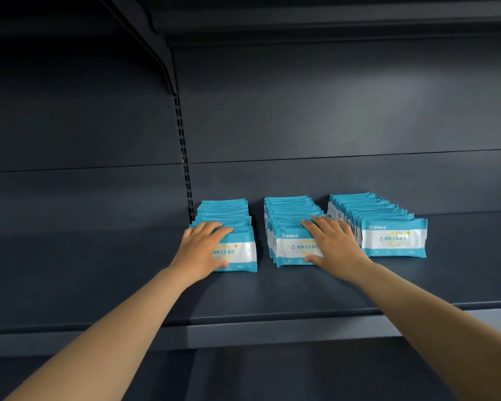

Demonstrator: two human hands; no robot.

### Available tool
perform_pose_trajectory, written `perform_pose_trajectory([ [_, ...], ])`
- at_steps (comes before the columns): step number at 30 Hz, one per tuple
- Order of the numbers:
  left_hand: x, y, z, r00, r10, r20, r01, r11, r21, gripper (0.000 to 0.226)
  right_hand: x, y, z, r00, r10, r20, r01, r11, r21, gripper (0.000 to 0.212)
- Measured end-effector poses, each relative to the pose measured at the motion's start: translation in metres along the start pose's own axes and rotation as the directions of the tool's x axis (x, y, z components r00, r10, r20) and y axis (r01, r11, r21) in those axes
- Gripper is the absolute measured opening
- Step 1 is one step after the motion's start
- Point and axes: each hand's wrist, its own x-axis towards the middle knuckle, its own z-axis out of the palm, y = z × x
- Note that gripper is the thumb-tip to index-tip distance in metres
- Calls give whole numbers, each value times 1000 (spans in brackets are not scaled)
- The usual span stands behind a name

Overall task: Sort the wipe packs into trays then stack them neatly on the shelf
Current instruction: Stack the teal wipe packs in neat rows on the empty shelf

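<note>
Where hands [203, 250] rest, wipe packs [235, 250] beneath

Both hands [204, 250] [334, 246] on wipe packs [295, 247], shelf [272, 290].

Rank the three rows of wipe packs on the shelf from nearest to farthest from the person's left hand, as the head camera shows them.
1. Left row: the left hand rests on its front pack.
2. Middle row: next over to the right, under the right hand.
3. Right row: farthest, at the right end, with no hand on it.
</note>
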Motion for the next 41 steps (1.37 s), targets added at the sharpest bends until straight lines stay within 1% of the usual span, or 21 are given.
perform_pose_trajectory([
  [6,-1,7,-3,1000,-28,13,28,999,38,78,3,0,-3,999,-1,32,1,1000,1,80],
  [10,-5,20,-15,994,-101,42,100,995,21,83,-9,3,-18,1000,-6,-19,7,1000,22,79],
  [13,-11,41,-29,986,-160,53,161,987,-23,79,-28,14,-32,998,-21,-52,23,999,37,78],
  [19,-35,110,-48,981,-182,64,182,983,11,74,-82,55,-57,997,-49,-62,51,998,26,76],
  [25,-73,190,-62,987,-141,75,138,989,49,73,-152,96,-87,1000,6,-20,-6,1000,17,76],
  [31,-121,267,-69,993,-96,73,96,995,15,71,-235,127,-110,999,26,-38,-25,999,26,75],
  [41,-200,400,-54,988,-64,139,69,997,-36,71,-383,182,-115,998,46,48,-47,998,32,72],
])
